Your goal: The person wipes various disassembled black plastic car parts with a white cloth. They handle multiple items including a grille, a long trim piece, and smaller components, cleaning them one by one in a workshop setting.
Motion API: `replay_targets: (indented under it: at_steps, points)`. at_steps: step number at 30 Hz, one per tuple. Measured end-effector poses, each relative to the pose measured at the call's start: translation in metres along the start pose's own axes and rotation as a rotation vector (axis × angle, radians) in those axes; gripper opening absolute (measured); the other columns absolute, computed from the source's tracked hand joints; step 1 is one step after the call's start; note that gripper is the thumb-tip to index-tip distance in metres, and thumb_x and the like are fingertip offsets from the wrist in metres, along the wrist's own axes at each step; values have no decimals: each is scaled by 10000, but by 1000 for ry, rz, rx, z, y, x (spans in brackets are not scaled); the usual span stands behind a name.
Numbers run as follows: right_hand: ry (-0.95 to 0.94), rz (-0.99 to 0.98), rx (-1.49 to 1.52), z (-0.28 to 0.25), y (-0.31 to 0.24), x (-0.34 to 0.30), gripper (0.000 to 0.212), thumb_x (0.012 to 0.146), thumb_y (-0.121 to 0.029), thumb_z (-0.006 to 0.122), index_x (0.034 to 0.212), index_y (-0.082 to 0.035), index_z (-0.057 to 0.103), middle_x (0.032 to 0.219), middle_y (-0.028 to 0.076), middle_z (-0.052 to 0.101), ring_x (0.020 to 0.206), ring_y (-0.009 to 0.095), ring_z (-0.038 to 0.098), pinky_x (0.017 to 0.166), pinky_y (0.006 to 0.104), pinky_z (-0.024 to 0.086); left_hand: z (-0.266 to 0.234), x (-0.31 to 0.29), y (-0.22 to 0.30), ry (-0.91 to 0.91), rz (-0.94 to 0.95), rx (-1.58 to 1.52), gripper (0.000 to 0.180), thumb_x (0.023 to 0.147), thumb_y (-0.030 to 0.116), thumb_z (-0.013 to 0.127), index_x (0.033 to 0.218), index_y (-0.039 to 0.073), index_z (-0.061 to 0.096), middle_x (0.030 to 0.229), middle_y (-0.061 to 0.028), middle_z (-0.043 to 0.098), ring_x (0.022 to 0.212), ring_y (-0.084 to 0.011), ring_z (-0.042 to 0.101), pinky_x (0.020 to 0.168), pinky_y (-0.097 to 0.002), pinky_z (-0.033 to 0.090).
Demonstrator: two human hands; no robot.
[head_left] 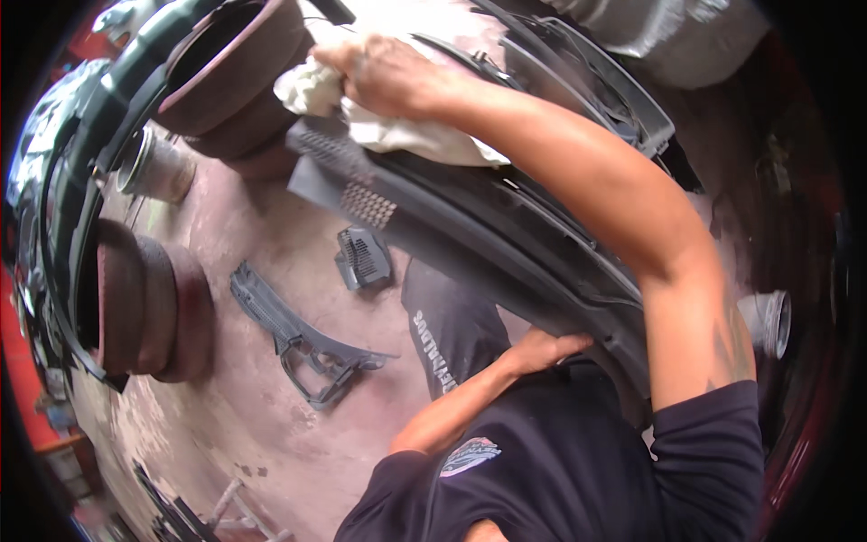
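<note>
A long black plastic car panel (479,248) with a honeycomb mesh section at its far-left end slants across the view in front of my body. My right hand (384,77) is closed on a crumpled white cloth (397,135), which drapes over the far part of the panel. At the panel's near edge, close to my waist, my left hand (546,350) grips it, thumb along the top; its fingers are partly hidden beneath.
On the floor lie a black plastic trim piece (289,330) and a small vented cover (363,257). Stacked tires (149,303) and another tire stack (239,72) stand at left, with a metal can (158,167) between. A grey can (768,323) sits at right.
</note>
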State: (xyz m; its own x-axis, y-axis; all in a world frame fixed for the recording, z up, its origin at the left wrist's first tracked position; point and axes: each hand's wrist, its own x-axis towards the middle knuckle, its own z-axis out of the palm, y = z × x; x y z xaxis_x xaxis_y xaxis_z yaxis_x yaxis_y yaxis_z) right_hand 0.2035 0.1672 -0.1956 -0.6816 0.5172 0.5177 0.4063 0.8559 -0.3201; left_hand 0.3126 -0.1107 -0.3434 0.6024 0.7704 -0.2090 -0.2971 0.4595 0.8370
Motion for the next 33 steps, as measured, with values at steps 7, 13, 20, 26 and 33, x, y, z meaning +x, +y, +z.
replay_targets:
  at_steps: [7,13,20,26,33]
  points:
    - [-452,28,112,-59,27,-162,366,730,-40,727,1091,-20,672,985,170,560,800,365,650,709,469,544,-23,-11,-6,42,-66,-32,280,911,118,732,1144,-37,723,1086,-97,750,1018,-201,687,934,-320,530]
    - [-573,34,33,-116,4,-221,342,723,10,674,1064,-15,698,1067,180,650,914,378,694,781,452,582,-37,-9,-38,-45,-63,-101,266,897,51,727,1155,-13,730,1085,-96,744,1016,-201,684,922,-344,551]
    - [-345,-92,-155,9,42,-35,149,788,41,677,937,50,674,1046,220,646,955,345,673,803,422,562,-11,-14,-32,-149,84,62,290,937,131,689,1189,-10,712,1173,-107,727,1114,-228,650,994,-356,501]
    - [-430,-244,-156,23,63,-48,127,736,63,654,856,38,685,1079,199,613,994,356,642,848,422,562,-11,-14,-44,-199,67,135,334,939,174,695,1220,-7,700,1229,-128,706,1162,-256,630,1018,-378,485]
    - [-860,-24,276,-103,41,-201,93,731,-28,656,813,13,673,938,162,672,833,329,695,783,414,584,-33,-4,-71,-193,28,5,379,922,167,739,1262,6,689,1281,-114,691,1199,-255,613,1035,-381,478]
